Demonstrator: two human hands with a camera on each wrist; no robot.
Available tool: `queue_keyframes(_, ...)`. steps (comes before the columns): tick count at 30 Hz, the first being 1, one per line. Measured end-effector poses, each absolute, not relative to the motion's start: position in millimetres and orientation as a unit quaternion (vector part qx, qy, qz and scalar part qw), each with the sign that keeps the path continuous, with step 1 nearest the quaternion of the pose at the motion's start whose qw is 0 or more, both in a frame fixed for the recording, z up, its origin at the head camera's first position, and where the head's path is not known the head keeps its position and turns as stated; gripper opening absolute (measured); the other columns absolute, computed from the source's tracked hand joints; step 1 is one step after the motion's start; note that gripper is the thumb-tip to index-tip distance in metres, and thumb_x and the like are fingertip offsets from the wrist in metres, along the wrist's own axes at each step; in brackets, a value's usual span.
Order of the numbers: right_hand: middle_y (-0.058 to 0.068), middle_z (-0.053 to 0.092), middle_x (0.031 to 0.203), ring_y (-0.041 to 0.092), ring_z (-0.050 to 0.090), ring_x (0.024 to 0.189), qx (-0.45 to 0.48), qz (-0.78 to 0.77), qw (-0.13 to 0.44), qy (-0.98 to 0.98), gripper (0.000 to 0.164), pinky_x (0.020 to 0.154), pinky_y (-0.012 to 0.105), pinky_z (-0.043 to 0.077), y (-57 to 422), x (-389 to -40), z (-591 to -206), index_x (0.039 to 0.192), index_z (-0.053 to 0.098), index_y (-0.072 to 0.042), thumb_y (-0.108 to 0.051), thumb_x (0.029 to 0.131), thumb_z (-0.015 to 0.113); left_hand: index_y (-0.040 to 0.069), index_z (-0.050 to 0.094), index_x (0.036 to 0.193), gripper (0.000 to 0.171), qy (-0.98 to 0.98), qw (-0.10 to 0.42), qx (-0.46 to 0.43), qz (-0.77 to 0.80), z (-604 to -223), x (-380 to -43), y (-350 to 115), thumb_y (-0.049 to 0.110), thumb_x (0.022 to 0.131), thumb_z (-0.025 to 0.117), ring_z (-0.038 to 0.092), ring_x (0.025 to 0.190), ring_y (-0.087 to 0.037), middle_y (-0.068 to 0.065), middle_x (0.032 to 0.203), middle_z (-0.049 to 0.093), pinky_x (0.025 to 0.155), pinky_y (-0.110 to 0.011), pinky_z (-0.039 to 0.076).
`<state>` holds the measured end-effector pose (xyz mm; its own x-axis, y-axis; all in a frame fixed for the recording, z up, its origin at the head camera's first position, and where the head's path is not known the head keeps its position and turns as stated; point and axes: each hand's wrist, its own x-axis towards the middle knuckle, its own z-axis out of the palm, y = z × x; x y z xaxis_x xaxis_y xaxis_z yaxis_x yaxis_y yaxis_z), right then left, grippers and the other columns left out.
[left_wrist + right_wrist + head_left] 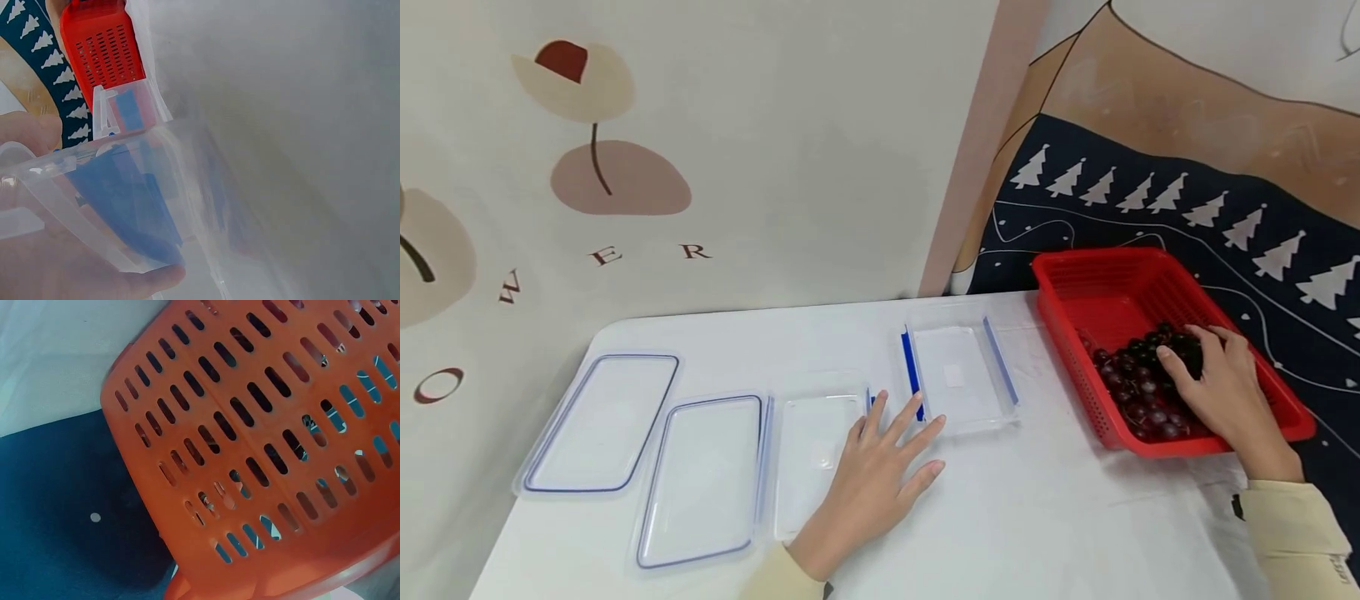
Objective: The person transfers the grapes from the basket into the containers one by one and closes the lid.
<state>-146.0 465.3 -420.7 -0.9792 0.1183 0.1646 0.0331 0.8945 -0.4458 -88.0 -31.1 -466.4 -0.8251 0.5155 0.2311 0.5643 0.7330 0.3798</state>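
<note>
My left hand [880,475], fingers spread, is at the right side of a clear plastic container [801,467] and covers part of it. In the left wrist view, the clear wall and blue clip [125,206] of a container stand close before my fingers. My right hand [1232,387] reaches into a red slotted plastic basket [1082,375]. Its thumb and bent fingers are round dark grapes [1138,387] heaped at the near end. The right wrist view has only the basket's slotted wall [250,425]; the hand itself is hidden there.
A second clear container [955,375] with blue side clips stands between my left hand and the basket. Two clear lids with blue seals, the far-left lid [602,421] and the nearer lid [700,479], lie at the left of the white table [1037,517]. Patterned cloth hangs behind.
</note>
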Motion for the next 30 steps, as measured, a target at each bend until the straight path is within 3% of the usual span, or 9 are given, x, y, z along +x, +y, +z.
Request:
queue_keyframes(4, 0.048, 0.013, 0.159, 0.074, 0.018, 0.138, -0.07, 0.206, 0.078, -0.973, 0.092, 0.1, 0.09, 0.026, 467.4, -147.6, -420.2, 0.164, 0.02, 0.014, -0.049, 0.11, 0.059, 0.032, 0.054, 0.164, 0.054, -0.931, 0.059, -0.291, -0.215, -467.2, -87.6, -30.7, 0.053, 0.115, 0.047, 0.022, 0.16, -0.052, -0.005, 0.176, 0.035, 0.113, -0.074, 0.038)
queue_keyframes(8, 0.055, 0.014, 0.152, 0.078, 0.022, 0.126, -0.097, 0.182, 0.058, -0.977, 0.097, 0.097, 0.088, 0.028, 472.4, -149.0, -417.4, 0.162, 0.014, 0.019, -0.048, 0.109, 0.06, 0.031, 0.053, 0.164, 0.054, -0.93, 0.059, -0.293, -0.212, -467.6, -87.4, -29.9, 0.053, 0.116, 0.046, 0.022, 0.161, -0.051, -0.005, 0.176, 0.035, 0.113, -0.073, 0.039)
queue_keyframes(15, 0.06, 0.029, 0.132, 0.078, 0.038, 0.109, -0.1, 0.143, -0.002, -0.985, 0.098, 0.092, 0.087, 0.036, 478.6, -155.2, -416.0, 0.152, 0.023, 0.026, -0.057, 0.11, 0.056, 0.031, 0.055, 0.163, 0.053, -0.933, 0.059, -0.286, -0.211, -465.9, -86.9, -30.9, 0.052, 0.116, 0.046, 0.024, 0.16, -0.05, -0.005, 0.176, 0.035, 0.113, -0.072, 0.04)
queue_keyframes(20, 0.055, 0.035, 0.135, 0.073, 0.043, 0.113, -0.084, 0.166, -0.017, -0.982, 0.086, 0.091, 0.086, 0.038, 485.8, -159.1, -415.5, 0.15, 0.034, 0.018, -0.057, 0.112, 0.052, 0.031, 0.055, 0.163, 0.051, -0.933, 0.059, -0.283, -0.214, -465.5, -87.0, -30.4, 0.05, 0.116, 0.046, 0.027, 0.159, -0.05, -0.006, 0.175, 0.036, 0.112, -0.071, 0.04)
queue_keyframes(30, 0.048, 0.045, 0.137, 0.064, 0.044, 0.12, -0.066, 0.232, 0.015, -0.97, 0.055, 0.092, 0.078, 0.039, 492.1, -158.3, -414.1, 0.142, 0.048, 0.012, -0.031, 0.11, 0.063, 0.03, 0.055, 0.163, 0.051, -0.929, 0.065, -0.283, -0.229, -468.2, -87.6, -30.2, 0.047, 0.116, 0.048, 0.028, 0.158, -0.051, -0.008, 0.175, 0.037, 0.111, -0.073, 0.041)
